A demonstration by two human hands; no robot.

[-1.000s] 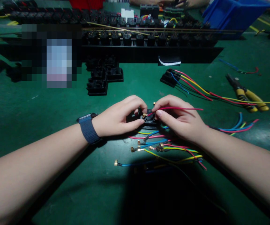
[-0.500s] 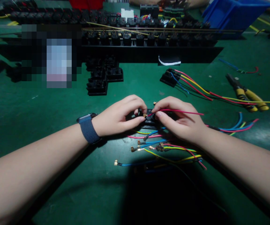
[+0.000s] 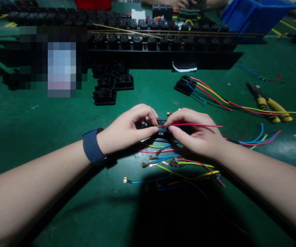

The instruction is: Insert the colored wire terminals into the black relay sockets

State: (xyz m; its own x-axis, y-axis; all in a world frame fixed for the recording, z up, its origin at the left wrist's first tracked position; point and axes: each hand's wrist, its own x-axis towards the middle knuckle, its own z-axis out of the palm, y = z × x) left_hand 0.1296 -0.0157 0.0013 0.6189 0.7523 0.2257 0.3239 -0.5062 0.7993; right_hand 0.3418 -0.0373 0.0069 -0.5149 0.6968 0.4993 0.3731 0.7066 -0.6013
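My left hand (image 3: 135, 128), with a dark watch band (image 3: 94, 145) at its wrist, pinches a small brass terminal (image 3: 157, 126) between thumb and forefinger. That terminal is on the end of a red wire (image 3: 201, 125). My right hand (image 3: 194, 128) pinches the wire just beside the terminal, and its free end runs out to the right across the hand. Right beneath both sets of fingertips lies a black plastic socket (image 3: 162, 133), partly covered by them. Below the hands are several loose blue, red and yellow-green wires (image 3: 186, 176) with brass terminals.
Black sockets (image 3: 104, 96) are grouped at centre left. A wired socket (image 3: 185, 85) and yellow-handled pliers (image 3: 268, 103) lie to the right. Behind stands a long black rack (image 3: 150, 60) of sockets, with a blue bin (image 3: 253, 20) at back right. Another person's hand (image 3: 186, 3) shows at the top.
My left fingers have closed further over the brass terminal, and the terminal and wire have turned more level. The whole view has shifted slightly.
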